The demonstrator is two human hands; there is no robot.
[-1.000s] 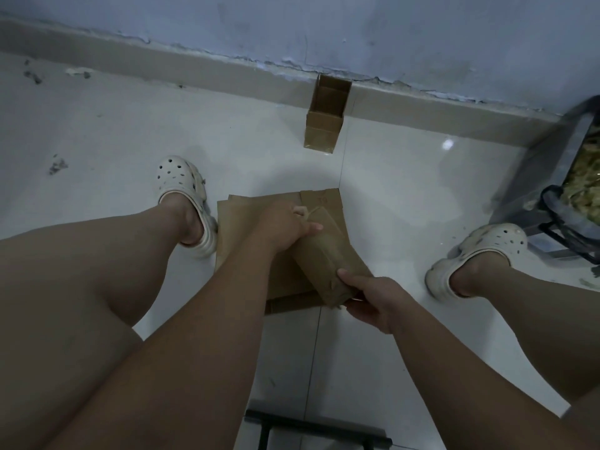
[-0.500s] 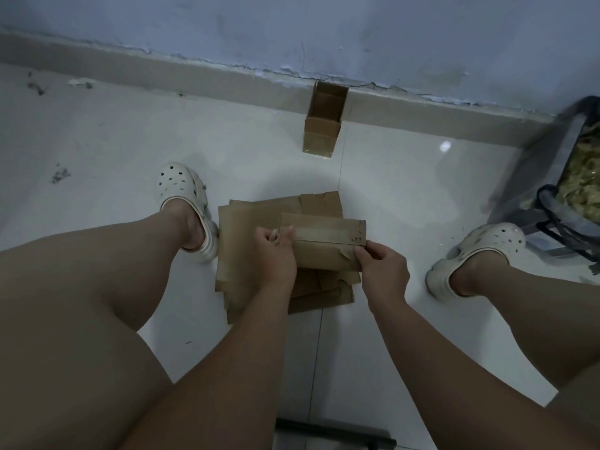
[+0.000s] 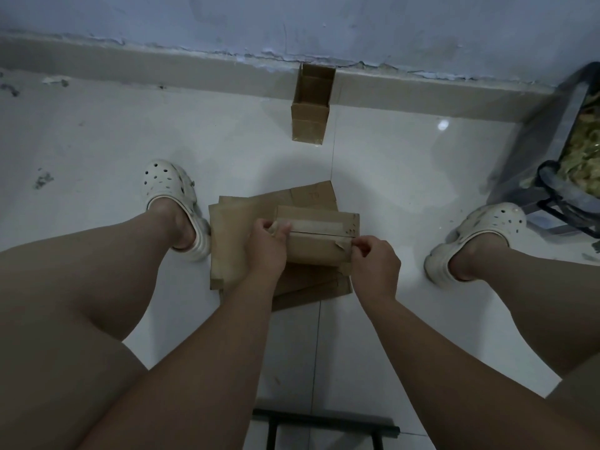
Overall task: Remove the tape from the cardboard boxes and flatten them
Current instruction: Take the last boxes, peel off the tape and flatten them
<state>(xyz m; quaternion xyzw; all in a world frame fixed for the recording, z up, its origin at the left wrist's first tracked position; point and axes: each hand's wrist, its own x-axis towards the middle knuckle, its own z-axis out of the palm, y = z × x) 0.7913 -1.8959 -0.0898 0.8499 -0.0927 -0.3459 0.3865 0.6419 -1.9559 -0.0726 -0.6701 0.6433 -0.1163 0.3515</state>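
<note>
Holding a small cardboard box point(image 3: 319, 251) just above a stack of flattened cardboard point(image 3: 232, 241), the person leans over the white tiled floor point(image 3: 97, 141) with bare legs spread to either side. The left hand point(image 3: 268, 248) grips the box's left end, thumb and fingers curled round the corner where a pale strip of tape point(image 3: 316, 226) begins. The right hand point(image 3: 376, 267) is closed at the box's right end, fingertips pinching what seems to be a lifted, torn tab of tape, though the dim light makes that hard to confirm.

The box is shut, lying lengthwise across the view, and the tape runs flat along its top seam for most of its length. The flattened stack lies on the floor between two white clogs; the left clog point(image 3: 175, 196) sits just beside the stack's left edge, while the right clog point(image 3: 477, 235) stands well apart from it.

A second box point(image 3: 310, 121), open at the top, stands upright against the skirting point(image 3: 162, 73) below the blue wall point(image 3: 324, 21); a dark rack point(image 3: 552, 131) occupies the right edge, and a black metal frame point(image 3: 324, 428) shows at the bottom edge.
</note>
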